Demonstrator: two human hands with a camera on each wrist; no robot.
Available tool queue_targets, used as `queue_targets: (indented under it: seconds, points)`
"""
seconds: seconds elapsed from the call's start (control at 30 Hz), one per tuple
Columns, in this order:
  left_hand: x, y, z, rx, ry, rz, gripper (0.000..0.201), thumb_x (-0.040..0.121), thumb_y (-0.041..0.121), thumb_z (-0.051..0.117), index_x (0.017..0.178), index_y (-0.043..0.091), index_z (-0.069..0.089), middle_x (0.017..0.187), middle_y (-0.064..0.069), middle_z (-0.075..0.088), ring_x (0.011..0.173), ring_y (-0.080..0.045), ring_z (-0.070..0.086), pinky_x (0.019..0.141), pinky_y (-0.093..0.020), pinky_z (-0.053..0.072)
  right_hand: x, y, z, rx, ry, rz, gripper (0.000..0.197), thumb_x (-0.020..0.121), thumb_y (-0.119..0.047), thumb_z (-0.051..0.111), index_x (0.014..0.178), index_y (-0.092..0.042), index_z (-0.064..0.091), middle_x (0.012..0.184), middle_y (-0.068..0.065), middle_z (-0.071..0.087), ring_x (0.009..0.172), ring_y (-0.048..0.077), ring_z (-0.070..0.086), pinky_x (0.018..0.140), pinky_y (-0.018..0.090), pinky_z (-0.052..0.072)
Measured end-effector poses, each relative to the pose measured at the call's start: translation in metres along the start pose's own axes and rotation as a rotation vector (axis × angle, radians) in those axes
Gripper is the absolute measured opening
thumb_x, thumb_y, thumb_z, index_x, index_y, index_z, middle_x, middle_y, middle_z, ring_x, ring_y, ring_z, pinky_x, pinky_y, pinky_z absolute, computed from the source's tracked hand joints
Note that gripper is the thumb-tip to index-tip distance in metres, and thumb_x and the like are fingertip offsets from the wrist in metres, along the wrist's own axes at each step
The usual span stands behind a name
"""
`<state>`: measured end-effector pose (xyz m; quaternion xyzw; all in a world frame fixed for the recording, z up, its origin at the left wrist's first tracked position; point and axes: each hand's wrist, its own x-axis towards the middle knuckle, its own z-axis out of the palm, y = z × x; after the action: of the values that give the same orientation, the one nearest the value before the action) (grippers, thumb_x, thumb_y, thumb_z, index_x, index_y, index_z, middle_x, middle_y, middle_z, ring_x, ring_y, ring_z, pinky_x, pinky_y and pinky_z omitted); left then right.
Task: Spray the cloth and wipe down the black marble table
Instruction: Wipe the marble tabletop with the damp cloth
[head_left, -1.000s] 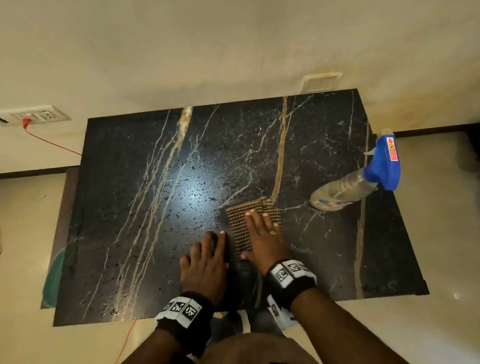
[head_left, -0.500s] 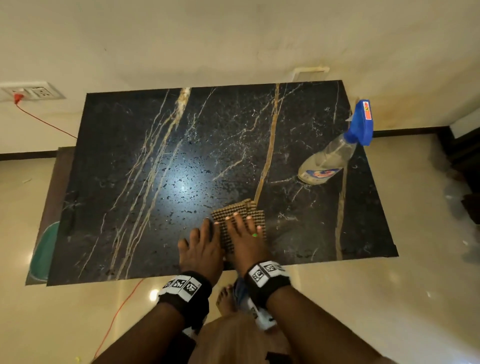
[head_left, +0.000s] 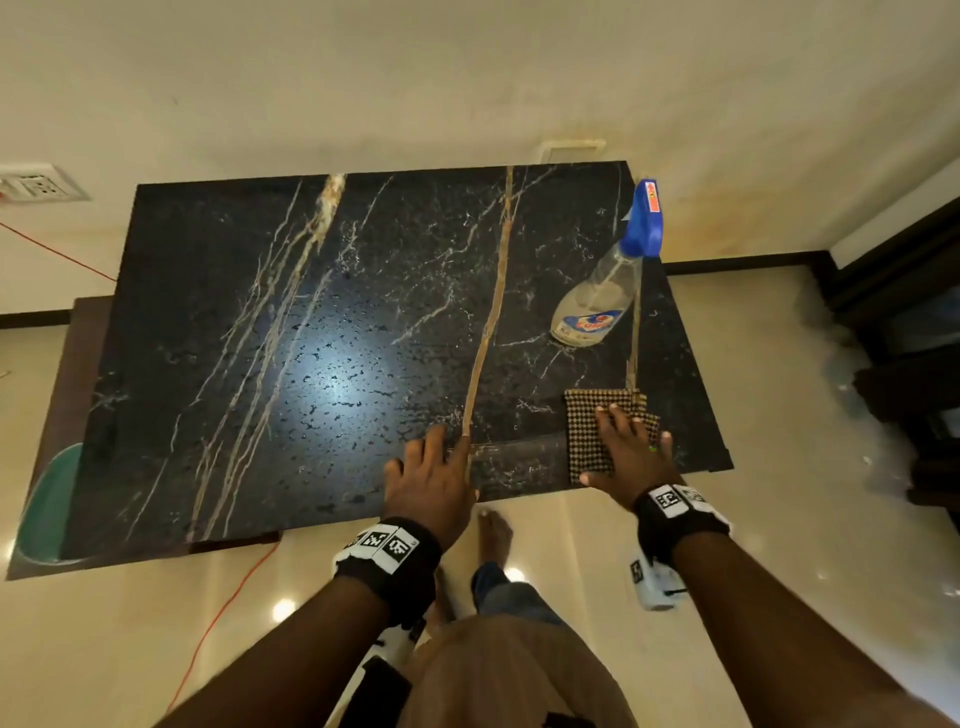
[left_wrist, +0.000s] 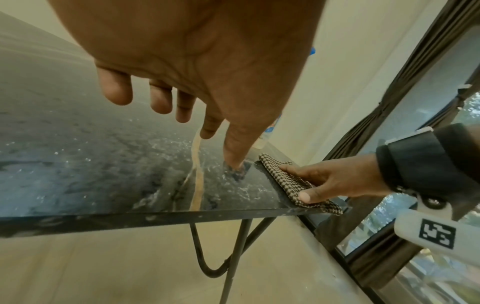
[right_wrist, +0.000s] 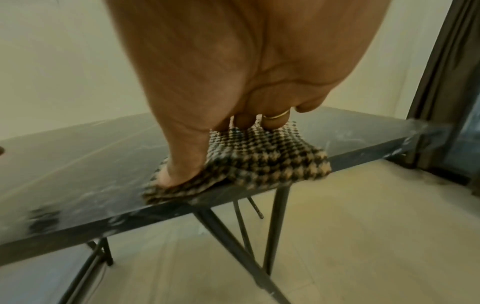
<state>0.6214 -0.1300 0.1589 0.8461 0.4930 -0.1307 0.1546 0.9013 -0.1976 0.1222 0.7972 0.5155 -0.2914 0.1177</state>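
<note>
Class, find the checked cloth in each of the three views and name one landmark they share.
Head: checked cloth at lower right, under the right hand.
Left wrist: right of centre, at the table's near edge.
Right wrist: centre, under the fingers.
Shared landmark: the black marble table's near edge.

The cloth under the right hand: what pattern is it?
Black-and-tan houndstooth check on the cloth, clearest in the right wrist view.

The black gold-veined marble worktop (head_left: 260, 364) lies bare across its left and middle. Near the right edge stands a clear plastic spray bottle with a blue trigger head (head_left: 597, 306), just beyond the folded houndstooth cloth (head_left: 587, 431). The left hand (head_left: 431, 483) rests at the near edge, well apart from the bottle.
</note>
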Motion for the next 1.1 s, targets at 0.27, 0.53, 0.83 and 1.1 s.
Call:
queue_targets:
  seconds: [0.27, 0.53, 0.83, 1.1]
  points:
    - [0.02, -0.002, -0.018, -0.002, -0.019, -0.005, 0.065, 0.09, 0.052, 0.052, 0.147, 0.031, 0.03, 0.157, -0.006, 0.023, 0.138, -0.031, 0.028, 0.105, -0.05, 0.033, 0.011, 0.004, -0.053, 0.299, 0.226, 0.028, 0.052, 0.098, -0.05, 0.052, 0.143, -0.026, 0.051, 0.14, 0.003, 0.06, 0.135, 0.025, 0.05, 0.123, 0.055, -0.002]
    - [0.051, 0.003, -0.023, -0.174, 0.021, -0.038, 0.044, 0.095, 0.045, 0.05, 0.138, 0.033, 0.049, 0.151, 0.002, 0.038, 0.134, -0.027, 0.031, 0.106, -0.051, 0.036, 0.066, -0.004, -0.123, 0.914, 0.503, -0.189, 0.095, 0.072, -0.021, 0.088, 0.148, -0.037, 0.033, 0.155, -0.002, 0.039, 0.141, 0.018, 0.04, 0.115, 0.044, 0.037]
    - [0.053, -0.033, -0.003, -0.397, -0.033, 0.027, 0.046, 0.09, 0.043, 0.051, 0.134, 0.027, 0.052, 0.129, 0.001, 0.057, 0.118, -0.023, 0.05, 0.098, -0.037, 0.043, 0.085, -0.067, -0.141, 0.837, 0.433, -0.234, 0.06, 0.077, -0.015, 0.082, 0.12, -0.042, 0.051, 0.118, -0.006, 0.067, 0.108, 0.019, 0.064, 0.095, 0.05, 0.053]
    - [0.024, -0.107, -0.002, -0.352, -0.066, 0.069, 0.043, 0.091, 0.047, 0.034, 0.117, 0.026, 0.06, 0.12, 0.002, 0.058, 0.111, -0.019, 0.052, 0.094, -0.038, 0.047, 0.099, -0.278, -0.13, 0.747, 0.197, -0.546, 0.053, 0.077, -0.012, 0.08, 0.12, -0.03, 0.055, 0.112, -0.004, 0.068, 0.102, 0.018, 0.064, 0.092, 0.043, 0.054]
